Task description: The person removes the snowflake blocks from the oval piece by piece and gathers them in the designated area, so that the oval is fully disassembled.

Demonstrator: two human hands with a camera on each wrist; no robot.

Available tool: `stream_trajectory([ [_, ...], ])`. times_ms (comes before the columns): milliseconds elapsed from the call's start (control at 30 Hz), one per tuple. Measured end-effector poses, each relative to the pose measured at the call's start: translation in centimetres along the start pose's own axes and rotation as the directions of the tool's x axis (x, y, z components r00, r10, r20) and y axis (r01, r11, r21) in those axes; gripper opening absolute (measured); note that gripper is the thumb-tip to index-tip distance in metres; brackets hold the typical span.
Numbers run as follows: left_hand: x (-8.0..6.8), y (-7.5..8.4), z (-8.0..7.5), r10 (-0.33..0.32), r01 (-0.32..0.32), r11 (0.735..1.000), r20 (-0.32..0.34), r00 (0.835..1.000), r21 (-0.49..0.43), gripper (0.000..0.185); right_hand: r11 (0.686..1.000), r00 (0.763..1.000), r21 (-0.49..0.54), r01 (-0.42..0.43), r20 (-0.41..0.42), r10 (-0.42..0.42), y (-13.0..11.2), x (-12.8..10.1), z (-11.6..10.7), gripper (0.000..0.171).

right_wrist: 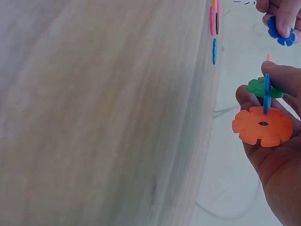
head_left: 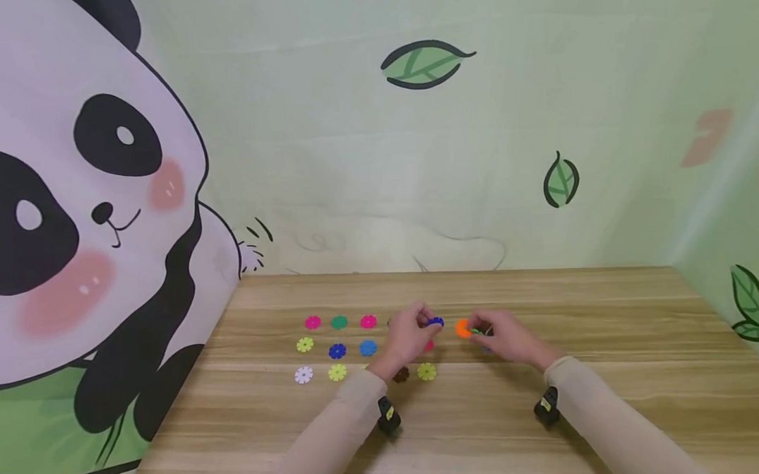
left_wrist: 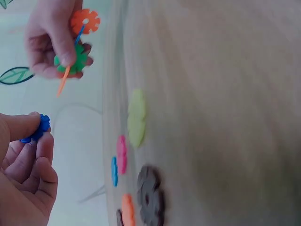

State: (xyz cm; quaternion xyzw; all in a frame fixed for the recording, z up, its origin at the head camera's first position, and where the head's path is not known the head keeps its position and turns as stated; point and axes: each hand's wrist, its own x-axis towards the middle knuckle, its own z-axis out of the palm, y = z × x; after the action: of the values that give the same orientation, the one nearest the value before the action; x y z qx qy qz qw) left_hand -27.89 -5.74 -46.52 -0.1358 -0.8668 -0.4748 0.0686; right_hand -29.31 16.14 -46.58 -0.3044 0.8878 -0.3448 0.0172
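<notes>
Both arms wear snug beige sleeves point(head_left: 337, 430), each wrist carrying a small black camera point(head_left: 388, 415).

Two hands point(head_left: 409, 338) point(head_left: 507, 339); about eleven snowflake discs on table point(head_left: 336, 351); four discs held point(right_wrist: 262, 125).

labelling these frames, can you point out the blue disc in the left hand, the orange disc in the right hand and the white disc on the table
blue disc point(left_wrist: 38, 127): left wrist view, its notched edge beside the thumb
orange disc point(right_wrist: 262, 125): right wrist view, flat face near the centre hole
white disc point(head_left: 303, 375): head view, its centre
</notes>
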Motion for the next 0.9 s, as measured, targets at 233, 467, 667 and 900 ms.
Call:
stream_trajectory([
  [233,0.4,-0.7,-1.5,-0.085,0.085,0.996,0.011,0.996,-0.039,0.018,1.000,1.000,-0.005,0.017,0.014,-0.017,0.6,-0.7,-0.1,0.008],
  [467,0.6,-1.0,-2.0,-0.098,0.094,0.995,0.093,0.991,0.037,0.026,0.999,0.999,-0.001,0.043,-0.001,-0.043,0.8,-1.6,-0.4,0.009],
  [667,1.0,-1.0,-1.2,-0.116,0.102,0.991,0.189,0.975,0.082,0.032,0.999,0.999,-0.011,0.049,-0.005,-0.049,1.4,-2.0,-0.7,0.008],
  [900,1.5,-0.7,0.3,-0.136,0.124,0.990,0.226,0.964,0.069,0.033,0.999,1.000,-0.034,0.028,0.003,-0.028,1.5,-2.4,-1.0,0.008],
])
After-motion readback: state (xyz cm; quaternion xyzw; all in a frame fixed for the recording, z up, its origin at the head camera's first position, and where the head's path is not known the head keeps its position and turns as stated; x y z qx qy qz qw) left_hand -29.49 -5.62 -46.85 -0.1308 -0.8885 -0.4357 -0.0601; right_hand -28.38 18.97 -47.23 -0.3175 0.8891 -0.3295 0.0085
